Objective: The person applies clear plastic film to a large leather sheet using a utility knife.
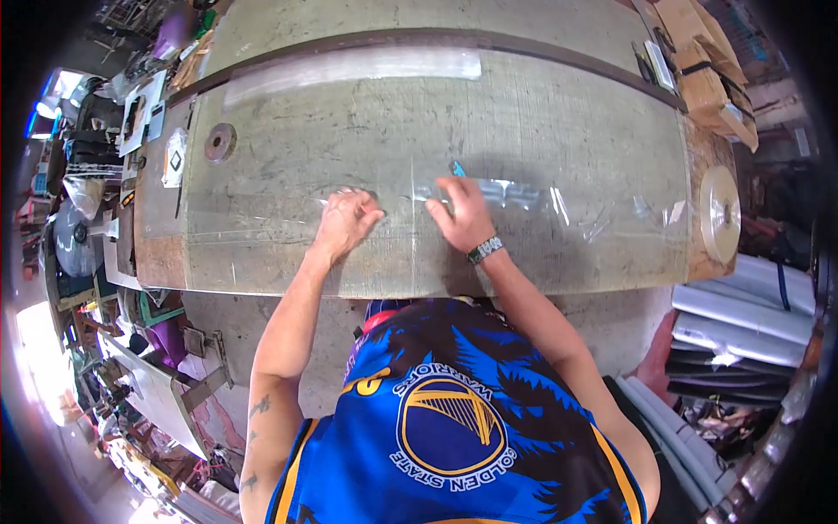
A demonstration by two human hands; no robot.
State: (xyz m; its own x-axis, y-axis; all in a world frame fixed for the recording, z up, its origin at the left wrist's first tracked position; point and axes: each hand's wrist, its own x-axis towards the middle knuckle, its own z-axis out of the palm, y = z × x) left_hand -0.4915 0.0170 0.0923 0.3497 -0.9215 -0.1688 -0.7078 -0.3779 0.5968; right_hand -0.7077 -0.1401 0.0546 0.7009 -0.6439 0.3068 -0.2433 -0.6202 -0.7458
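A clear plastic sheet (515,194) lies across the worktable (349,131), shiny and creased toward the right. My left hand (347,217) is over the sheet's left part, its fingers curled together; what they hold, if anything, is too small to name. To its right, my right hand (459,211) rests at the sheet with thumb and forefinger apart, and the other fingers are bent. A small blue tool (457,168) shows just beyond the right fingertips; whether the hand touches it I cannot tell.
A brown tape roll (221,141) lies at the left. A large clear roll (720,215) is at the table's right end. Folded plastic (384,70) lies by a dark bar (454,39). Cardboard boxes (703,74) stand at the back right.
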